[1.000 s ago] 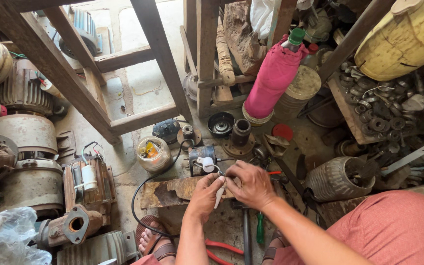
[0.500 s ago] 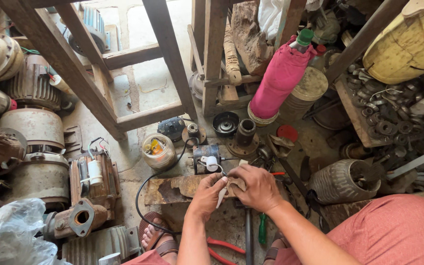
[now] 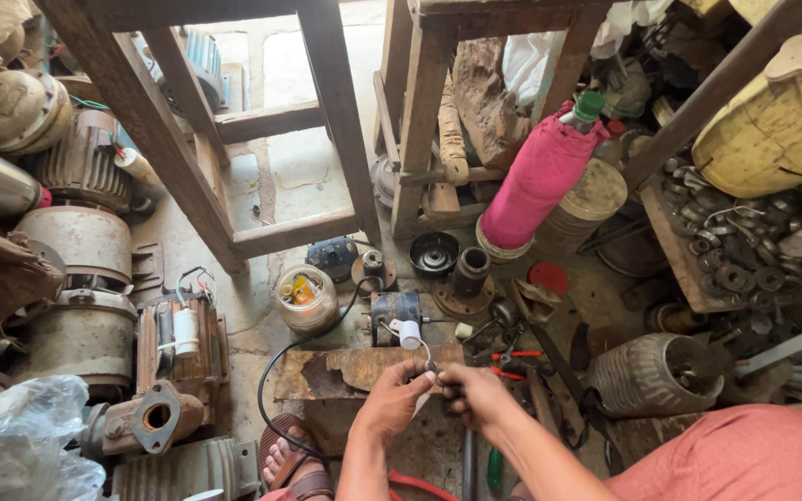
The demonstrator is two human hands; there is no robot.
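Observation:
My left hand [image 3: 392, 401] and my right hand [image 3: 477, 394] meet over a rusty metal plate [image 3: 345, 368] on the floor. Both pinch thin wires that run up to a small white capacitor [image 3: 408, 334] beside a small dark motor [image 3: 394, 311]. The fingertips touch each other around the wire ends. A black cable [image 3: 271, 390] loops from the motor across the floor toward my sandalled foot [image 3: 290, 461]. What lies under the palms is hidden.
Old electric motors [image 3: 85, 250] crowd the left side. A clear jar of small parts [image 3: 306, 297] stands by the plate. A pink-wrapped bottle [image 3: 540, 181], wooden bench legs [image 3: 336, 111], a finned motor housing [image 3: 647, 376], red-handled pliers [image 3: 512, 357] and a tray of bearings [image 3: 735, 260] surround me.
The flat pale piece my hands held over the plate is gone from view; both hands have drawn closer together and now pinch the capacitor wires. The camera tilted slightly.

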